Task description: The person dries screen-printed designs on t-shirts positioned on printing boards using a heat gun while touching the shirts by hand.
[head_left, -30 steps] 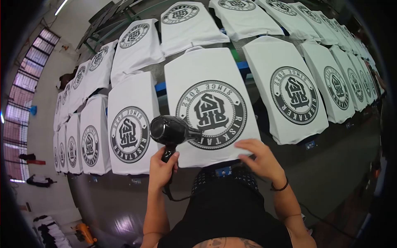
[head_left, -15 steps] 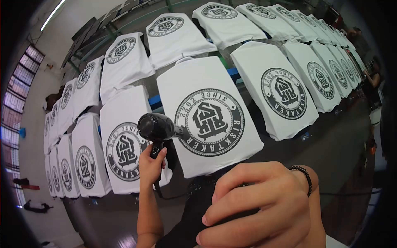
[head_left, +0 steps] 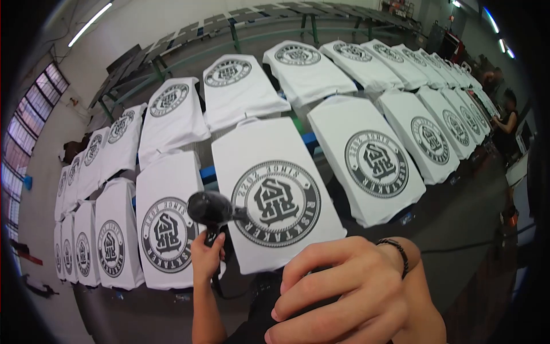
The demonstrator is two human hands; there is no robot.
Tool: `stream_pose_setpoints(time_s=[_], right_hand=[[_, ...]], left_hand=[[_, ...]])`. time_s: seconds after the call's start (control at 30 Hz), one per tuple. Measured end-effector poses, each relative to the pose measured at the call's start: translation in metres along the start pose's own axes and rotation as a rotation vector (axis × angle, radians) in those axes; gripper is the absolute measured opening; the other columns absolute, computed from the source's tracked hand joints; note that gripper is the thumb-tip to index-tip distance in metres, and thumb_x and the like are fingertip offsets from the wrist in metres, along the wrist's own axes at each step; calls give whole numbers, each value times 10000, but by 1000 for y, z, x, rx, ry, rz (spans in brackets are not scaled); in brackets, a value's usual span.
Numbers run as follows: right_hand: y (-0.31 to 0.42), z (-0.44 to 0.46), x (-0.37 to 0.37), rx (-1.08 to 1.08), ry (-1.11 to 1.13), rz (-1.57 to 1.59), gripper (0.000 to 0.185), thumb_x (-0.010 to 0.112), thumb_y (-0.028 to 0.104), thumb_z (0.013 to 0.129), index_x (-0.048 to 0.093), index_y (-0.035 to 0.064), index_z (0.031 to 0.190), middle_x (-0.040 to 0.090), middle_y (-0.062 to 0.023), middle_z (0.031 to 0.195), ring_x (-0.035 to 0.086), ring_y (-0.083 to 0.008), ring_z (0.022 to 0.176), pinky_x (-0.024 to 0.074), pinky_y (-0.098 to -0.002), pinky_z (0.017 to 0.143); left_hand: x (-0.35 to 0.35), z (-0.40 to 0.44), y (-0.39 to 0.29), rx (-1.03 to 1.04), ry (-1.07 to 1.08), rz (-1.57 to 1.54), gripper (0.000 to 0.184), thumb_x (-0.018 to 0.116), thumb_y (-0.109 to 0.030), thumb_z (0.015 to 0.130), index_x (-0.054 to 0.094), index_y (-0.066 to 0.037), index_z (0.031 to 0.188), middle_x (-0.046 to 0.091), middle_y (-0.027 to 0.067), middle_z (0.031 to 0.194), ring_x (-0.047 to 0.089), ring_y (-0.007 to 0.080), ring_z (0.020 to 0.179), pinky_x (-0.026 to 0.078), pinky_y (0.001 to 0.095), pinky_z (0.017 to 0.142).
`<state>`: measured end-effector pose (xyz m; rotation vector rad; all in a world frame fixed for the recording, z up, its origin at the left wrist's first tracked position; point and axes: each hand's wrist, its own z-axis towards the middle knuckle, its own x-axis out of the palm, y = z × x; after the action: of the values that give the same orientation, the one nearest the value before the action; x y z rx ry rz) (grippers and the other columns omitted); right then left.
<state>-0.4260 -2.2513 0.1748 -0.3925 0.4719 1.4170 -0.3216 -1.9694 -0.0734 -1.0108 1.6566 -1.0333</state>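
Note:
My left hand [head_left: 208,255] is closed around the handle of a black hair dryer [head_left: 209,208]. Its nozzle points right, at the left side of the round dark print on a white T-shirt [head_left: 258,144], which lies flat on a board in the front row. Large in the foreground, my right hand [head_left: 344,292] has its fingers curled in, and a dark beaded bracelet is on the wrist. What that hand holds, if anything, is hidden behind the fingers. Left of the dryer lies another printed T-shirt [head_left: 166,175], and a further one [head_left: 366,126] lies to the right.
Two long rows of printed white T-shirts on boards curve away to both sides. Behind them runs a green-framed rack [head_left: 235,37] with dark boards. A cable [head_left: 458,249] stretches across at right. Another person [head_left: 507,123] is at the far right.
The view has tilted up, so the shirts sit lower in the picture and more of the back rack shows. The dryer still points at the same print, held in my left hand.

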Motion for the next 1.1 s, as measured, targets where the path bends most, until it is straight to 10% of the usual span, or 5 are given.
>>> stream_pose_setpoints(time_s=[0.43,0.5,0.63,0.8,1.1], right_hand=[[0,-77,-71,101,-248,48,198,635,160,991,748,76,1130,702,-62,860,617,-170,661,516,-301,617],[7,-104,-66,156,-373,57,275,723,43,853,708,14,1126,646,-45,905,611,-184,722,480,-303,668],[-12,-169,-51,476,-401,148,136,750,98,879,736,24,992,719,-83,899,647,-237,712,501,-351,673],[-67,-355,59,1159,-395,-366,114,715,129,895,690,52,975,662,-111,1082,580,-327,1066,463,-416,944],[-29,-449,152,1633,-174,-591,582,561,364,1005,425,65,1486,343,-203,1549,425,-411,1346,395,-521,1084]], left_hand=[[47,-28,1,-32,-251,-125,166,692,-152,954,593,-18,942,575,27,661,541,114,497,443,269,440],[56,-27,3,-38,-279,-137,179,684,-173,962,585,-26,940,567,31,675,530,113,497,436,270,439],[68,-29,14,12,-260,-144,202,686,-203,976,571,-41,941,549,21,661,509,106,494,407,266,437],[62,-30,33,-94,-253,-118,168,666,-224,989,567,-101,929,538,-5,664,492,90,484,396,256,415],[70,-48,-32,-192,-271,253,227,681,-201,992,616,17,1001,589,55,674,495,133,548,408,322,508]])
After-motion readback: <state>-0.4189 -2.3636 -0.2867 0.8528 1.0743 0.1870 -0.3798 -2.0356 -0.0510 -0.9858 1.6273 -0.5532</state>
